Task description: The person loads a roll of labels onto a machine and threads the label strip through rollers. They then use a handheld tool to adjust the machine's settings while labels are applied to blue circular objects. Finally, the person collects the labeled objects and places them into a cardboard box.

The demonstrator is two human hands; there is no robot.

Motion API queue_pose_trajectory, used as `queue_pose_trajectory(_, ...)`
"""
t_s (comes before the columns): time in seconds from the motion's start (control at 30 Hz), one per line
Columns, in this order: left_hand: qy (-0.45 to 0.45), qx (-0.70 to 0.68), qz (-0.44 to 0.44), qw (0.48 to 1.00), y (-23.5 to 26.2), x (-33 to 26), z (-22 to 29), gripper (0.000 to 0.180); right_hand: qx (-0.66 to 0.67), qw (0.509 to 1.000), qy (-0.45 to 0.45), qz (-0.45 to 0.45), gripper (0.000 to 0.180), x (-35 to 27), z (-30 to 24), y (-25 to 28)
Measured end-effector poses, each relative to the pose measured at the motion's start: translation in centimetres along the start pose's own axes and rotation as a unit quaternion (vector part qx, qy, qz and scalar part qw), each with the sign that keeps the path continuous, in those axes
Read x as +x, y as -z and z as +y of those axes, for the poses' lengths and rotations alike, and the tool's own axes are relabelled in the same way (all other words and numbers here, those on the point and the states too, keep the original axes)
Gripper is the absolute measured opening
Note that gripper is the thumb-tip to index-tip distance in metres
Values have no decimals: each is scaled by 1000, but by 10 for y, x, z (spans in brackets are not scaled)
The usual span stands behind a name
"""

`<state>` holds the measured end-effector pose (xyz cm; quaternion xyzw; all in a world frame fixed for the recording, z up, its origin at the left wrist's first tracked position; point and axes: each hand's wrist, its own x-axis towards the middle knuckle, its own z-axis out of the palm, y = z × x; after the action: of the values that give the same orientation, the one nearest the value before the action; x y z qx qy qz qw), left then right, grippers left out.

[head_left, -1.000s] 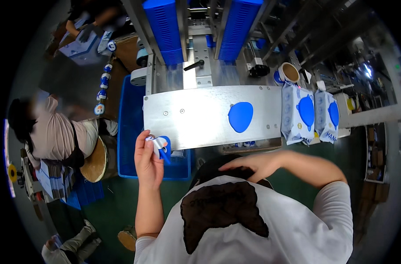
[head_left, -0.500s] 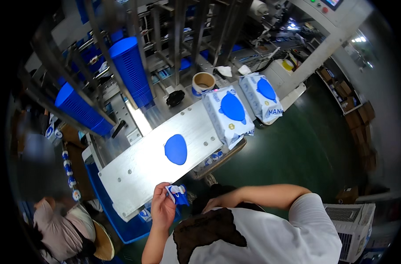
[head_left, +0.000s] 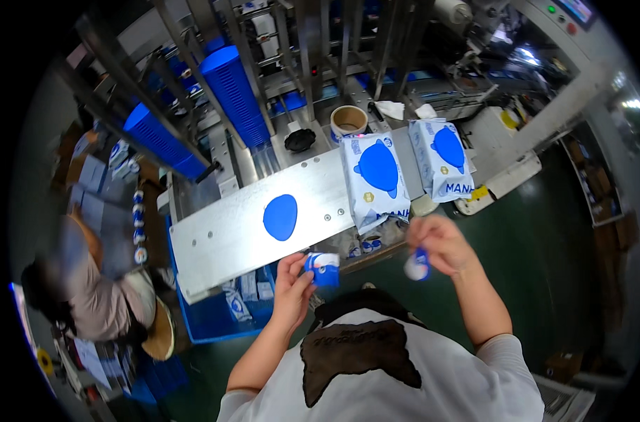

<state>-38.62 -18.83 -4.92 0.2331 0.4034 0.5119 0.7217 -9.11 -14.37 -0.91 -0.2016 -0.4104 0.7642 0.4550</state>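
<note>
In my left hand (head_left: 290,287), thumb and fingers pinch a small blue-and-white packet (head_left: 324,271) just off the near edge of a metal plate (head_left: 228,253). My right hand (head_left: 443,245), slightly blurred, is closed on a small blue-and-white piece (head_left: 417,267) that hangs below its fingers; motion smears its details. A rounded blue lid (head_left: 280,218) lies flat on the plate. Toward the plate's right end rests a white wipes pack (head_left: 358,204) with a blue lid, beside a second wipes pack (head_left: 434,179).
Stacks of blue lids (head_left: 237,98) stand between upright metal bars of the machine. A tape roll (head_left: 348,121) and a black knob (head_left: 300,140) sit behind the plate. Below its left end is a blue bin (head_left: 214,330) holding packets. A co-worker (head_left: 112,288) sits at left.
My right hand has come up from near my body to the right, now with a small blue-and-white piece. The left hand still holds its packet. The view has shifted.
</note>
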Motion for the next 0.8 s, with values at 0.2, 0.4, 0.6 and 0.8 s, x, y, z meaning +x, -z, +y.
queue_pose_trajectory(0.2,-81,-76,-19,994,-74,-3,-32,29,-158,980,-83,90,34,8,29,-25)
queue_pose_trajectory(0.4,-110,-80,-8,991,-96,-12,-54,36,-226,971,13,83,48,3,52,-17)
queue_pose_trajectory(0.6,-189,204,24,960,-84,-16,-57,40,-139,981,-75,115,46,-4,45,20)
queue_pose_trajectory(0.8,91,240,-241,936,-70,-39,-28,43,-69,982,-121,124,41,-30,16,32)
